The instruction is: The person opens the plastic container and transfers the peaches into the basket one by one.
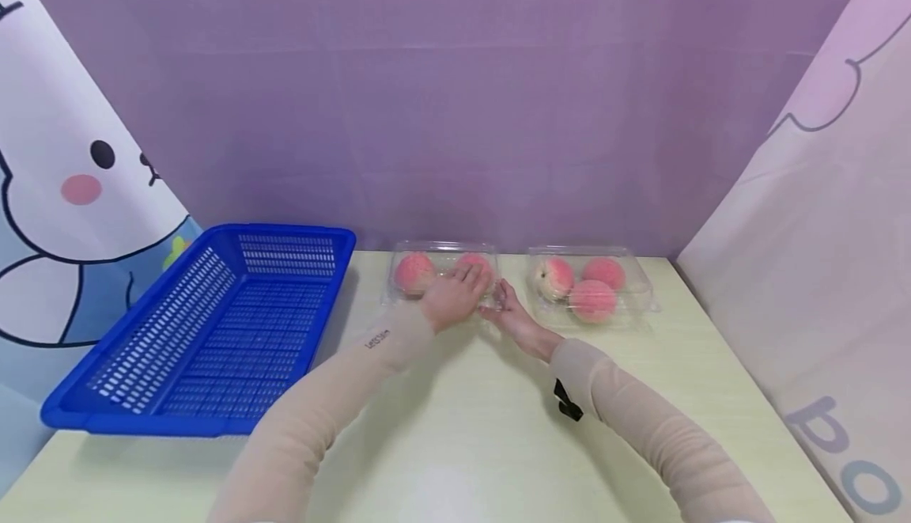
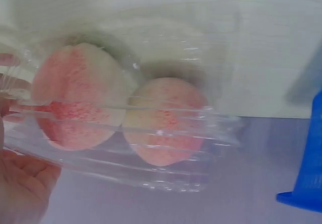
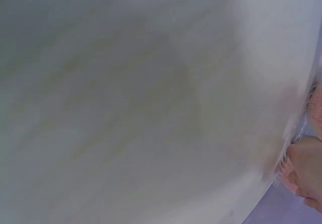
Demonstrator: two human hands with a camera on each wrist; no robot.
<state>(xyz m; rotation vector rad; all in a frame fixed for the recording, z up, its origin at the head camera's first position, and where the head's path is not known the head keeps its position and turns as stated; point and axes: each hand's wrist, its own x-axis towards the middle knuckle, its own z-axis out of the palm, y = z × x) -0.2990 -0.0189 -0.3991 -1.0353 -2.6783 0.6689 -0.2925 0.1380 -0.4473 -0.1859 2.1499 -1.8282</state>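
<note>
A clear plastic clamshell box (image 1: pixel 444 248) with pink peaches inside stands at the back middle of the table. One peach (image 1: pixel 415 273) shows at its left; another (image 1: pixel 473 264) lies partly under my left hand (image 1: pixel 455 298). That hand rests on the lid with its fingers laid out fairly straight. At the box's right front corner, my right hand (image 1: pixel 518 324) pinches the plastic edge. The left wrist view shows two peaches (image 2: pixel 166 121) close up through the creased, shiny plastic. In the right wrist view, the right hand (image 3: pixel 308 166) appears only at the right edge.
Right of the hands stands a second clear clamshell box (image 1: pixel 636 289) with three peaches (image 1: pixel 593 301) inside. A large blue slotted basket (image 1: pixel 313 232) occupies the left side of the table (image 1: pixel 455 444). Purple cloth (image 1: pixel 455 111) hangs behind, with printed curtains on both sides.
</note>
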